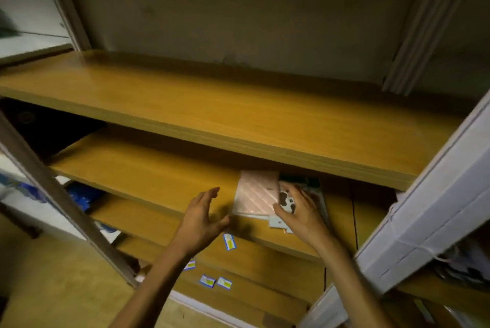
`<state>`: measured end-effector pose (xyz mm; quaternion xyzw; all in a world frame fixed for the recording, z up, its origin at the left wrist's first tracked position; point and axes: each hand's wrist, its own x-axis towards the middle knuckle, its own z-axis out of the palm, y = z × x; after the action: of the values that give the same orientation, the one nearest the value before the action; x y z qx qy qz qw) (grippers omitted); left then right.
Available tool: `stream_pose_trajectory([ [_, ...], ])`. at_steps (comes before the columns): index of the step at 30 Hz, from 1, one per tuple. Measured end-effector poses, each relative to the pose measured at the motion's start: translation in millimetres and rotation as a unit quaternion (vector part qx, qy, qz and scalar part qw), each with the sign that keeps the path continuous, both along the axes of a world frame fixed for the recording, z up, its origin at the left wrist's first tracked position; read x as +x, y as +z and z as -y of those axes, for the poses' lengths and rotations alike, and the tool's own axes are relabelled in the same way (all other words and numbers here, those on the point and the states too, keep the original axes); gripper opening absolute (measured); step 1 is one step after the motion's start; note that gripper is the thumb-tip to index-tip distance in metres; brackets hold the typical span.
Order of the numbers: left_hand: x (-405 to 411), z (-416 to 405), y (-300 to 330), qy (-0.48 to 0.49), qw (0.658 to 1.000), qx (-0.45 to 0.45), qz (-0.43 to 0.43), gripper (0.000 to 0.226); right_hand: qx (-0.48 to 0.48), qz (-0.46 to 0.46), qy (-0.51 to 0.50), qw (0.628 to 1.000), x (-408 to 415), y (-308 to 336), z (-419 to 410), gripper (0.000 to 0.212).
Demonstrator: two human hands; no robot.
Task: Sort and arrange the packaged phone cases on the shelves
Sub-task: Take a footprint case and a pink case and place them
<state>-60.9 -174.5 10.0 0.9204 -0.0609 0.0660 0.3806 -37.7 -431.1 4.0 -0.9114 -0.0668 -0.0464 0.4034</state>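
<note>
Resting on a small stack of packaged phone cases (285,201) at about four o'clock in the view, the right hand (301,212) curls its fingers over a case with a black-and-white blotched pattern. Just at its nine o'clock a pink striped packet (254,192) lies flat on the middle wooden shelf (148,171). The left hand (202,217) hovers beside that packet, fingers spread and holding nothing.

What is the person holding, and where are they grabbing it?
The right hand grips the near end of a cow-patterned packaged case. The left hand is open and holds nothing.
</note>
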Motion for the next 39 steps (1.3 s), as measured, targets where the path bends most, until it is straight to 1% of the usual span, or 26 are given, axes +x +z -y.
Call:
stream_pose_trajectory([
  [4,34.6,1.1,-1.2,-0.051,0.999,0.008,-0.013,0.081,-0.004,0.019,-0.075,0.997,-3.9,2.5,2.8,0.051],
  [6,47.5,2.8,-2.7,-0.074,0.997,0.016,-0.019,0.083,0.001,0.013,-0.107,0.994,-8.1,2.3,3.1,0.049],
  [8,57.2,5.7,-5.0,-0.090,0.995,0.026,-0.021,0.085,0.006,0.001,-0.135,0.991,-13.2,-0.7,1.8,0.052],
  [10,64.7,9.9,-9.3,-0.098,0.994,0.037,-0.020,0.088,-0.008,-0.011,-0.166,0.986,-17.3,-7.0,-0.1,0.061],
  [12,68.1,14.5,-14.5,-0.101,0.993,0.053,-0.024,0.091,-0.024,-0.044,-0.203,0.978,-20.9,-14.1,-1.9,0.073],
  [15,68.5,21.9,-23.4,-0.099,0.992,0.076,-0.029,0.097,-0.091,-0.078,-0.234,0.965,-22.5,-24.0,-0.2,0.089],
  [17,69.1,27.1,-29.1,-0.092,0.991,0.097,-0.031,0.100,-0.131,-0.084,-0.244,0.957,-21.4,-27.7,1.3,0.097],
  [19,69.4,31.8,-35.8,-0.082,0.991,0.098,-0.030,0.104,-0.160,-0.085,-0.250,0.951,-19.7,-30.7,1.3,0.103],
  [23,69.2,38.6,-46.7,-0.059,0.994,0.081,-0.040,0.111,-0.198,-0.073,-0.248,0.945,-16.4,-36.3,-1.3,0.110],
  [27,70.2,36.2,-48.3,-0.038,0.998,0.027,-0.052,0.107,-0.189,-0.079,-0.247,0.947,-16.0,-34.3,3.4,0.109],
  [30,77.9,24.1,-45.6,-0.038,0.997,0.010,-0.068,0.101,-0.170,-0.083,-0.247,0.950,-14.7,-32.8,7.6,0.106],
  [34,84.0,17.1,-41.8,-0.042,0.993,-0.016,-0.110,0.103,-0.143,-0.085,-0.249,0.954,-11.7,-32.0,11.0,0.104],
  [36,83.1,19.8,-39.5,-0.054,0.991,-0.050,-0.114,0.104,-0.130,-0.085,-0.250,0.956,-11.5,-32.3,11.0,0.103],
  [39,78.5,22.6,-36.7,-0.057,0.981,-0.144,-0.118,0.104,-0.112,-0.085,-0.256,0.957,-11.4,-32.3,11.4,0.103],
])
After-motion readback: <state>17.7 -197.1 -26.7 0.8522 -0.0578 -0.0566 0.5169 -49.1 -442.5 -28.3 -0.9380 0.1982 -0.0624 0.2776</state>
